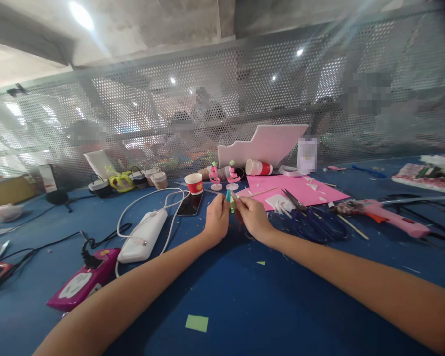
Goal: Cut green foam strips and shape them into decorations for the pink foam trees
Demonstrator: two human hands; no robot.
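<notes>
My left hand (218, 216) and my right hand (254, 215) meet over the middle of the blue table, their fingers closed in a pinch. Between the fingertips shows a small green piece (233, 206), paper-like, with a bit of blue (228, 196) at its upper left. The fingers partly cover it, so its full shape is hidden. Just beyond stand two pink curled-strip figures (215, 174) with green star tops on round bases. A light-green paper rectangle (197, 323) and a tiny green scrap (260, 263) lie nearer to me.
To the right are pink paper (304, 190), dark-handled scissors (317, 222) and a pink glue gun (395, 217). Leftward lie a phone (190, 204), a paper cup (194, 184), a white power bank (143, 237) with cable, and a purple power strip (85, 279). A perforated metal screen (152, 109) rises behind.
</notes>
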